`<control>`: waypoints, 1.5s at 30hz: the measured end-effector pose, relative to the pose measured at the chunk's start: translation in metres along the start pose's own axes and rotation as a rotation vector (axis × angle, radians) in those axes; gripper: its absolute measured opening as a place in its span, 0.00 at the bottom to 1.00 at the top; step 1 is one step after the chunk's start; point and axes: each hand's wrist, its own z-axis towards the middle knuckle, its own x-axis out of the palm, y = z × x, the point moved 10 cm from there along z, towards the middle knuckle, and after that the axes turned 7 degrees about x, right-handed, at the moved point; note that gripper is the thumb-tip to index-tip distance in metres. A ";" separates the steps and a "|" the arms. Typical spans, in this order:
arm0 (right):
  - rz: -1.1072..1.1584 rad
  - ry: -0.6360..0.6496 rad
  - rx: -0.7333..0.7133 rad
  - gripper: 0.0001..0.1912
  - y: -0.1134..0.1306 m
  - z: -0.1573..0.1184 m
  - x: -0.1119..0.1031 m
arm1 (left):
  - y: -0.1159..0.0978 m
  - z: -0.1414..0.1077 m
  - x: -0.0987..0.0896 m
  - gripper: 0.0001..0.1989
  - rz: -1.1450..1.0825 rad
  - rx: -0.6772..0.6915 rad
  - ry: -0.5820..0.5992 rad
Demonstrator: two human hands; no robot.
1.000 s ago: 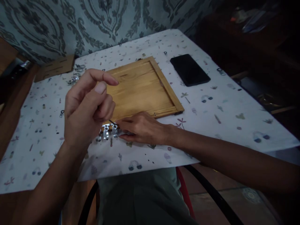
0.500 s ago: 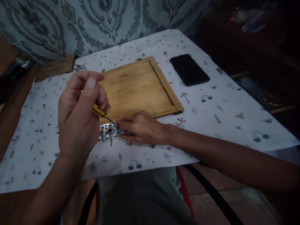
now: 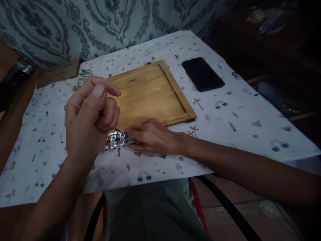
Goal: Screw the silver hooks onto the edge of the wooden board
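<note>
Clenching a screwdriver (image 3: 118,130) in the left grip (image 3: 87,117), with the handle hidden inside the curled fingers and the index finger crooked out above the fist. Showing only a thin dark shaft, slanting down and rightward from beneath the fist. Ending at the top of the rightmost of several curved silver fittings (image 3: 113,142), too small there to tell whether seated in a screw.

Set side by side along the near edge of a framed wooden panel (image 3: 147,97), with curved ends hanging over toward the body. Lying just below and to the right of the left grip, partly hidden behind it at the left end.

Reaching in from the other side with the right grip (image 3: 151,135), low and flat against the panel's near edge. Touching or nearly touching the rightmost fitting with fingertips above and thumb below; cannot tell whether pinching it or merely steadying. Placed, then, between the two grips, right at the fingertips of the right one.

Spread beneath everything, over the tabletop (image 3: 225,130), a white printed cover. Resting flat beyond the panel's right side, a black phone (image 3: 203,74). Scattered past the left fist, more metal pieces (image 3: 79,82), near a sheet of brown cardboard (image 3: 59,73).
</note>
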 end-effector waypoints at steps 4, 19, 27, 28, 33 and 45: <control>0.008 0.012 0.007 0.10 -0.001 0.000 0.001 | -0.015 0.000 -0.007 0.12 0.000 0.086 -0.127; 0.006 0.038 0.029 0.10 -0.001 0.002 0.002 | -0.017 -0.007 -0.024 0.16 0.126 0.132 -0.314; -0.012 0.037 0.027 0.11 -0.001 0.002 0.001 | -0.013 -0.012 -0.028 0.17 0.116 0.139 -0.342; -0.012 0.035 0.026 0.11 -0.001 0.002 0.001 | -0.012 -0.011 -0.029 0.17 0.105 0.125 -0.346; -0.018 0.023 0.024 0.10 -0.001 0.002 0.001 | -0.009 -0.009 -0.032 0.16 0.051 0.106 -0.320; -0.019 0.023 0.018 0.11 -0.001 0.001 0.001 | -0.013 -0.015 -0.027 0.11 0.067 0.108 -0.340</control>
